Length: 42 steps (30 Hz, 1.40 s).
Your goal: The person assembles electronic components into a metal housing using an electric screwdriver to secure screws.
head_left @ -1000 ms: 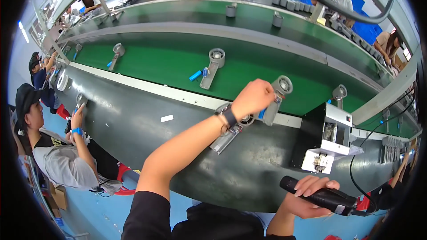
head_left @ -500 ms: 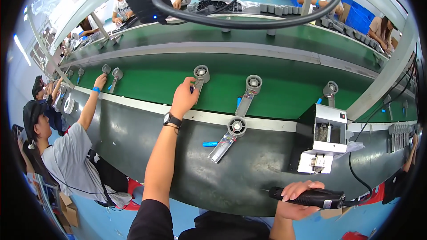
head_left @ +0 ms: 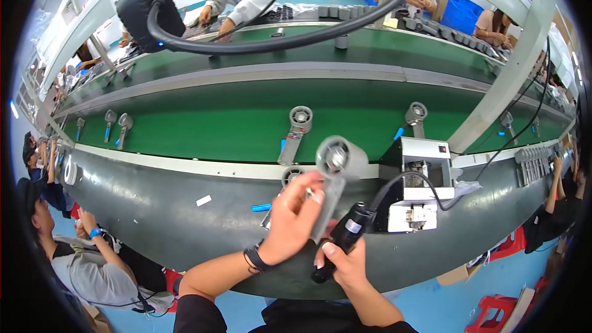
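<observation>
My left hand (head_left: pixel 292 217) is closed on a grey handheld fan (head_left: pixel 343 159), lifted over the bench with its round head up; the fan is slightly blurred. Close beside it, my right hand (head_left: pixel 346 265) grips a black electric screwdriver (head_left: pixel 352 227), its cord leaving from the upper end. The screwdriver's other end points down toward me. Partly hidden behind my left hand, a second fan (head_left: pixel 290 176) lies on the bench with a blue cylindrical battery (head_left: pixel 261 208) sticking out at its side.
A black and silver screw feeder (head_left: pixel 425 159) stands right of my hands. The green conveyor belt (head_left: pixel 216 129) carries several fans, one (head_left: pixel 300 118) beyond my hands. A white slip (head_left: pixel 203 200) lies on the dark bench (head_left: pixel 160 191). Co-workers sit left, right and across; a thick black cable (head_left: pixel 246 46) hangs overhead.
My left hand has picked the fan off the belt and brought it nearer and to the right. My right hand has moved left and turned the screwdriver more upright. The view has shifted right.
</observation>
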Each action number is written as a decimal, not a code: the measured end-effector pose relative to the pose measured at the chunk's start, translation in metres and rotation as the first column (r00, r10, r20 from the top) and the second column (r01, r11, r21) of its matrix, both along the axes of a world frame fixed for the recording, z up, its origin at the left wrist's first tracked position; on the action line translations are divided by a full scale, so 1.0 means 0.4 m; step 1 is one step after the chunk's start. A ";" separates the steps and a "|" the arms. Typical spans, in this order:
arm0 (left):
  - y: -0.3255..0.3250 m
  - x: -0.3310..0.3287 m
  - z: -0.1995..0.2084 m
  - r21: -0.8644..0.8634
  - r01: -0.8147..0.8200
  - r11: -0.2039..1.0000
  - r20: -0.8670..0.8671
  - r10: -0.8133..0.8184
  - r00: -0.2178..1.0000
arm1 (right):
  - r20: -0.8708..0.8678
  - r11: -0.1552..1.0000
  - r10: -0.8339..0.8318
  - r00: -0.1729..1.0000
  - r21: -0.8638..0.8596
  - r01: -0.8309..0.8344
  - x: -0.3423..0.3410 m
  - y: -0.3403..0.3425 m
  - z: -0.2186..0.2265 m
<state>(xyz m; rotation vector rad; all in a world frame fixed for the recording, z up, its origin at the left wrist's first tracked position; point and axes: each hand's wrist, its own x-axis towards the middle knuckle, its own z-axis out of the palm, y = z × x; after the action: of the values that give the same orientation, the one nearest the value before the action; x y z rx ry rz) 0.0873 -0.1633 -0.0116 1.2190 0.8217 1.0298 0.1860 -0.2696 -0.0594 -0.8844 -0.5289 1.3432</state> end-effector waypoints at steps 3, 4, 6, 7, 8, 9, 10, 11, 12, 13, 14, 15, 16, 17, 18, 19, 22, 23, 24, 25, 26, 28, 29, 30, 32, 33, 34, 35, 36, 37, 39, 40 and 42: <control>-0.053 0.023 -0.028 0.091 0.091 0.992 -0.023 -0.089 0.996 | -0.150 0.997 -0.042 0.988 0.060 0.051 0.000 -0.010 -0.008; -0.062 0.031 -0.034 0.094 0.102 0.990 0.006 -0.103 0.995 | -0.168 0.994 -0.063 0.984 0.078 0.077 0.003 -0.016 -0.011; -0.069 0.029 -0.034 0.085 0.152 0.985 -0.012 -0.151 0.988 | -0.207 0.993 -0.075 0.975 0.071 0.091 0.009 -0.023 -0.001; -0.070 0.025 -0.034 0.074 0.195 0.978 -0.034 -0.193 0.981 | -0.250 0.993 -0.080 0.965 0.062 0.098 0.012 -0.026 0.002; -0.063 0.023 -0.041 0.074 0.201 0.977 -0.029 -0.200 0.979 | -0.246 0.993 -0.087 0.965 0.062 0.105 0.018 -0.032 -0.004; -0.051 0.022 -0.052 0.170 0.273 0.947 -0.074 -0.264 0.962 | -0.266 0.992 -0.085 0.960 0.066 0.106 0.029 -0.040 -0.015; -0.040 0.021 -0.056 0.262 0.342 0.902 -0.124 -0.320 0.939 | -0.286 0.992 -0.082 0.955 0.070 0.106 0.039 -0.047 -0.020; -0.033 0.022 -0.041 0.132 0.362 0.923 -0.059 -0.357 0.932 | -0.263 0.992 -0.102 0.960 0.046 0.118 0.054 -0.050 -0.014; -0.027 0.013 -0.027 -0.009 0.408 0.913 -0.051 -0.408 0.911 | -0.219 0.988 -0.145 0.965 0.014 0.152 0.063 -0.054 0.006; -0.012 0.006 -0.047 -0.023 0.479 0.877 -0.031 -0.480 0.877 | -0.200 0.989 -0.140 0.970 0.016 0.146 0.080 -0.058 0.004; 0.000 0.000 -0.066 -0.035 0.543 0.839 -0.013 -0.543 0.839 | -0.183 0.991 -0.129 0.975 0.021 0.135 0.092 -0.062 0.003; -0.002 -0.003 -0.072 -0.062 0.515 0.855 0.066 -0.511 0.857 | -0.172 0.986 -0.157 0.973 0.027 0.164 0.096 -0.067 0.001; 0.000 -0.005 -0.070 -0.062 0.515 0.855 0.068 -0.511 0.857 | -0.173 0.985 -0.164 0.971 0.018 0.169 0.104 -0.068 0.004; 0.007 -0.005 -0.067 -0.111 0.525 0.844 0.053 -0.522 0.851 | -0.159 0.984 -0.172 0.972 0.011 0.176 0.113 -0.071 0.002; 0.011 -0.002 -0.062 -0.160 0.532 0.832 0.039 -0.533 0.845 | -0.146 0.983 -0.180 0.973 0.005 0.183 0.120 -0.072 -0.001; 0.008 0.002 -0.048 -0.166 0.521 0.837 -0.009 -0.530 0.848 | -0.144 0.983 -0.181 0.973 0.003 0.183 0.126 -0.074 -0.002; 0.016 -0.003 -0.059 -0.193 0.582 0.790 -0.007 -0.594 0.804 | -0.092 0.978 -0.208 0.974 -0.016 0.208 0.134 -0.075 0.003; 0.014 -0.003 -0.060 -0.220 0.593 0.774 0.045 -0.599 0.799 | -0.013 0.975 -0.219 0.976 -0.035 0.219 0.134 -0.073 0.005; 0.013 -0.004 -0.059 -0.221 0.595 0.773 0.046 -0.601 0.798 | 0.066 0.971 -0.227 0.972 -0.054 0.231 0.136 -0.071 0.006; 0.011 -0.004 -0.056 -0.254 0.605 0.754 0.098 -0.603 0.792 | 0.067 0.971 -0.230 0.971 -0.055 0.234 0.139 -0.070 0.006; 0.010 -0.004 -0.054 -0.287 0.615 0.734 0.149 -0.600 0.786 | 0.075 0.971 -0.230 0.970 -0.050 0.234 0.141 -0.069 0.007; 0.010 -0.001 -0.054 -0.289 0.600 0.746 0.139 -0.587 0.797 | 0.084 0.971 -0.232 0.969 -0.046 0.236 0.146 -0.070 0.005; 0.010 0.001 -0.056 -0.291 0.584 0.758 0.130 -0.573 0.809 | 0.101 0.971 -0.230 0.968 -0.040 0.235 0.149 -0.070 0.001; 0.008 0.003 -0.058 -0.291 0.585 0.757 0.130 -0.574 0.808 | 0.119 0.972 -0.228 0.966 -0.035 0.234 0.151 -0.071 -0.001; 0.003 0.005 -0.065 -0.385 0.559 0.735 0.144 -0.550 0.822 | 0.126 0.974 -0.221 0.967 -0.029 0.226 0.152 -0.072 -0.002; 0.001 0.006 -0.071 -0.385 0.560 0.734 0.145 -0.551 0.822 | 0.133 0.976 -0.212 0.968 -0.024 0.217 0.152 -0.072 -0.002; 0.000 0.006 -0.077 -0.381 0.560 0.736 0.161 -0.544 0.824 | 0.133 0.976 -0.213 0.968 -0.025 0.218 0.152 -0.073 -0.004; 0.000 0.006 -0.081 -0.375 0.558 0.740 0.176 -0.534 0.827 | 0.126 0.980 -0.196 0.972 -0.019 0.200 0.153 -0.073 -0.008; 0.000 0.006 -0.081 -0.374 0.556 0.742 0.175 -0.532 0.828 | 0.119 0.983 -0.180 0.977 -0.012 0.182 0.153 -0.073 -0.011; 0.002 0.006 -0.080 -0.360 0.549 0.754 0.182 -0.520 0.834 | 0.118 0.984 -0.177 0.977 -0.011 0.179 0.152 -0.075 -0.013; 0.004 0.006 -0.084 -0.345 0.539 0.768 0.188 -0.506 0.842 | 0.098 0.990 -0.137 0.986 -0.020 0.140 0.147 -0.078 -0.017; 0.004 0.007 -0.091 -0.338 0.511 0.790 0.204 -0.468 0.860 | 0.096 0.991 -0.134 0.986 -0.019 0.136 0.144 -0.077 -0.019; 0.003 0.014 -0.099 -0.333 0.484 0.809 0.222 -0.432 0.874 | 0.103 0.995 -0.096 0.990 -0.020 0.099 0.141 -0.077 -0.022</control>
<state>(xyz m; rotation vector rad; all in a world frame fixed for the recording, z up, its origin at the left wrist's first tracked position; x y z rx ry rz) 0.0927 -0.1621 -0.0510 0.9337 0.5426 0.5140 0.2426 -0.3006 -0.0684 -0.9910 -0.5418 1.2229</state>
